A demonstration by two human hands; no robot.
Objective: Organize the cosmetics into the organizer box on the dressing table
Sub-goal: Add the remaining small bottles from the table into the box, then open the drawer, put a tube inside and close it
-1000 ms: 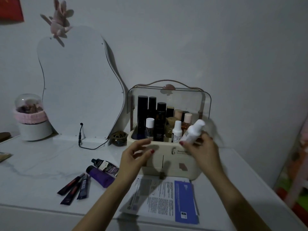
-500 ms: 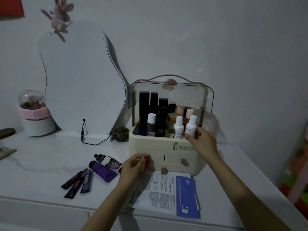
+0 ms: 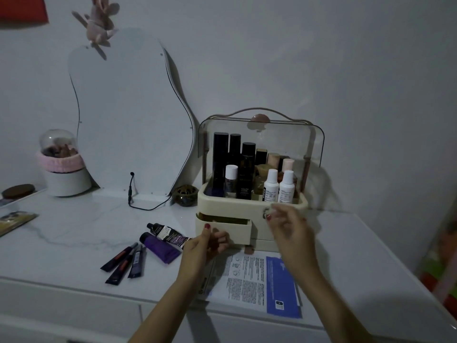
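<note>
Head camera looks down on a white marble-patterned dressing table (image 3: 74, 226) where a cream plastic organizer box (image 3: 252, 206) with a raised clear lid stands at about one o'clock, its top tray packed with upright black and white bottles (image 3: 272, 185). At its front the left hand (image 3: 205, 246) pinches the left drawer (image 3: 225, 229), which sits partly pulled out, while the right hand (image 3: 289, 231), blurred, hovers before the box with fingers loosely spread, holding nothing. Toward ten o'clock of the left hand lie a purple tube (image 3: 159, 247), a black tube (image 3: 168, 235) and three slim dark tubes (image 3: 125, 262); a blue-and-white printed leaflet (image 3: 259, 283) lies flat under the wrists.
</note>
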